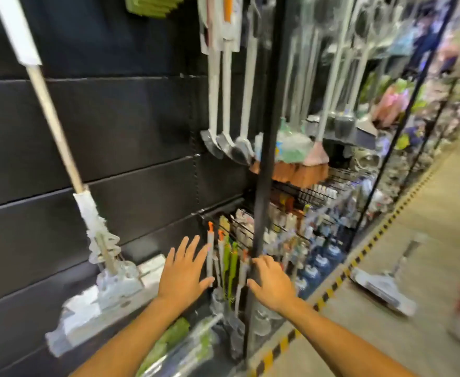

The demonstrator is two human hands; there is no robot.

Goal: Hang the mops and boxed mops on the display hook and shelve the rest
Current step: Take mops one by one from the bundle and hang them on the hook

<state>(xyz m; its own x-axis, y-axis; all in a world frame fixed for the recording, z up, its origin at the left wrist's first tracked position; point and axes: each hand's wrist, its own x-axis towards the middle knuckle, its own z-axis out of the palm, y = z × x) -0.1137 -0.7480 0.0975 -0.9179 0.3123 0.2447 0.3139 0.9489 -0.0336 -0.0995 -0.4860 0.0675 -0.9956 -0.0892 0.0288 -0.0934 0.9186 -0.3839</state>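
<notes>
A wrapped flat mop leans against the black wall panel at the left, its head resting low on the shelf base. Several mops with orange and green handle tips stand upright by the black shelf post. My left hand is spread open just left of them, holding nothing. My right hand is close to the post with curled fingers, and I cannot tell whether it grips anything. Green packaged mops lie at the bottom. White long-handled mops hang above.
Wire racks full of small goods run along the aisle to the right. Blue-capped bottles stand on the floor row. A wrapped mop lies on the floor beyond the yellow-black stripe. The picture is blurred.
</notes>
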